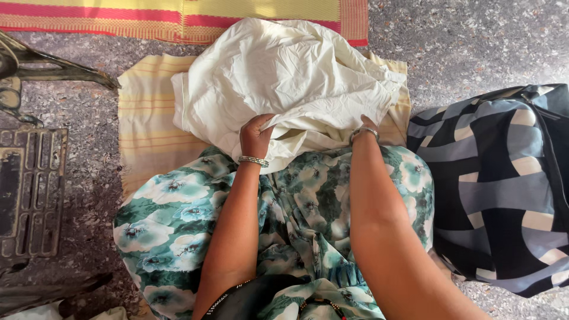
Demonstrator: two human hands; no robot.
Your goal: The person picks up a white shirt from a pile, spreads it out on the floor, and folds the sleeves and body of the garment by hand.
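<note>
Left hand closed, pinching fold of cream cloth. Right hand buried under same cloth, grip not discernible. Cloth heaped on striped mat, just ahead of floral-skirted knees. Patterned bag at right.

Left hand grips edge of cream cloth; right hand tucked under its folds. Patterned bag right of right hand.

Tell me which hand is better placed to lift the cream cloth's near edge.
Left, probably. The left hand shows its fingers already gripping a fold of the cream cloth at its near edge; the right hand is mostly tucked under the cloth, its grip hidden.
</note>
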